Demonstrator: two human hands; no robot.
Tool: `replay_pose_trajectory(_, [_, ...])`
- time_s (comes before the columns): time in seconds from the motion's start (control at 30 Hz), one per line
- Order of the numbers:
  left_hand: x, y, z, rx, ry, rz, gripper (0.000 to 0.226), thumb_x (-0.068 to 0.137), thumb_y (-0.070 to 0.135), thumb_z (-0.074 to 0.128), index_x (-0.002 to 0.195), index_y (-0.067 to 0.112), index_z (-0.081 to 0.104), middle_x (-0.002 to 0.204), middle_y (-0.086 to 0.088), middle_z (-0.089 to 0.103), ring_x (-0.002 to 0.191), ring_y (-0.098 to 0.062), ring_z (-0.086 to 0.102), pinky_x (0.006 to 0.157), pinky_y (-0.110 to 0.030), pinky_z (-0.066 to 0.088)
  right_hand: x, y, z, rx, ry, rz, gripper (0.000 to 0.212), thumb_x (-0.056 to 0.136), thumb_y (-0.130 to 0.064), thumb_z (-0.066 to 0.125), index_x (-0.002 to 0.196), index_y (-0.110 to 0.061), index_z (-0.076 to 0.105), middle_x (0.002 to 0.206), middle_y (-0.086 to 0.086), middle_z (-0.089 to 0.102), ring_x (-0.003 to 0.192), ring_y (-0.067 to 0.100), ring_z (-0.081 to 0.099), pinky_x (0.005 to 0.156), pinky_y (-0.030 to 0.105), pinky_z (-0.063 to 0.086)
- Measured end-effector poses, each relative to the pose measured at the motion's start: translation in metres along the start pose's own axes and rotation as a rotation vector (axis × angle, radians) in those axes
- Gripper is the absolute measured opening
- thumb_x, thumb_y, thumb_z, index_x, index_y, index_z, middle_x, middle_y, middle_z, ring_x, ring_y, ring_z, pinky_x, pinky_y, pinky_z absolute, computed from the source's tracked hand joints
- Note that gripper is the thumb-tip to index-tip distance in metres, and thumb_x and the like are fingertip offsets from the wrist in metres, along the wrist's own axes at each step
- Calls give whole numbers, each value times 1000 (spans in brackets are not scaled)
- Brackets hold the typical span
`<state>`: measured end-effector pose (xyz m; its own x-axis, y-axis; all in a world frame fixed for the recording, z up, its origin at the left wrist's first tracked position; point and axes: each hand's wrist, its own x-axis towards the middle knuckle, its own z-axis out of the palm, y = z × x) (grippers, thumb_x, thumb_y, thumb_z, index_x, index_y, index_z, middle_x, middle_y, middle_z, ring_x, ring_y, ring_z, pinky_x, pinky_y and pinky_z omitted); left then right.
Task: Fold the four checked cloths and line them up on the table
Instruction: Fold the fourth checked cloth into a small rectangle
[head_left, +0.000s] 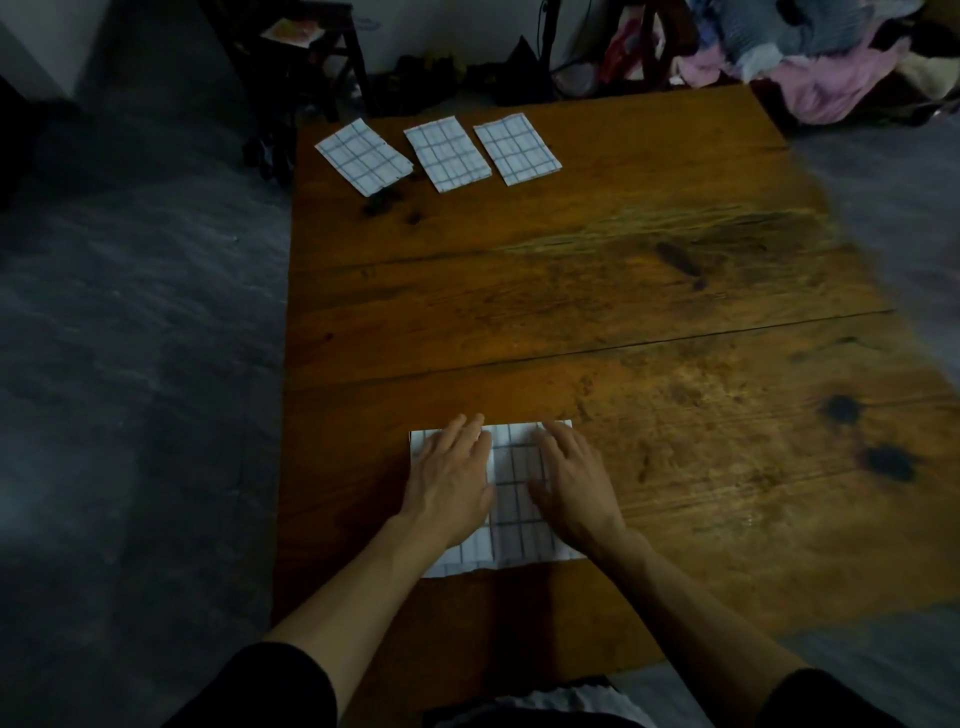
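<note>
Pressing: in the head view, both hands lay flat on the fourth checked cloth (511, 493), near the front edge of the worktop (675, 291).
Left hand: the left hand (451, 480) had its fingers straight and close together, pushing down on the left part of the cloth. It gripped nothing.
Right hand: the right hand (571, 486) was flat too, fingers a little spread, on the right part. It gripped nothing.
Cloth under the hands: it looked partly folded and bigger than the others, so I think more folds were needed.
Folded row: the left folded cloth (363, 157), the middle folded cloth (448, 155) and the right folded cloth (517, 149) lay side by side at the far end, well apart from the hands.
Could go wrong, slipping: the worktop looked smooth, so a hard push might slide the cloth and spoil the edges.
Could go wrong, springing open: lifting both hands at once might let the fold pop up.
Could go wrong, the row: the left cloth sat tilted by the edge, so a bump there might knock it to the floor (130, 364).
</note>
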<state>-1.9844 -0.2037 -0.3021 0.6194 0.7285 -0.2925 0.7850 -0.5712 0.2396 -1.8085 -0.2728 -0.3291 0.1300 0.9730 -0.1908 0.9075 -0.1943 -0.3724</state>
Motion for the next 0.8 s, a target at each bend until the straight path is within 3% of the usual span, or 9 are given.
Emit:
replay_pose_trajectory(0.17, [8,4,6,6,-107,-45,75,100,37,46,157,13,4,165,-7,-2,152,-23,-4,121,-40,0,19,-20,9,-58,-170,-136,77,98,-40,51,156,-15,7,164,7,0,151,22,-4,123,45,8])
replay_pose_trajectory(0.3, [0,3,15,37,-148,-33,76,100,38,45,157,13,2,165,-7,-5,152,-23,-6,124,-44,4,14,-19,18,-108,-238,-151,78,100,-46,43,156,-14,-1,163,7,-10,149,23,-13,123,42,-2])
replay_pose_trajectory(0.5, [9,8,12,26,-150,-21,80,98,35,51,156,13,1,165,-7,-5,152,-23,-7,124,-43,2,16,-31,19,-102,-242,-192,76,100,-35,45,155,-17,-4,163,6,-9,149,20,-13,123,45,3])
replay_pose_trajectory(0.7, [-7,-9,9,42,-160,-87,73,101,37,42,156,7,4,165,-12,-5,152,-25,-6,124,-44,4,7,-7,14,-134,-215,-81,72,101,-44,37,155,-20,-6,158,-2,-18,148,16,-14,122,45,-1])
replay_pose_trajectory(0.8, [-19,-25,9,17,-156,-193,75,101,38,43,156,8,2,165,-11,-9,151,-26,-9,124,-45,3,1,16,7,-102,-180,-20,74,99,-50,38,155,-23,-2,161,-3,-11,149,15,-11,120,43,-4])
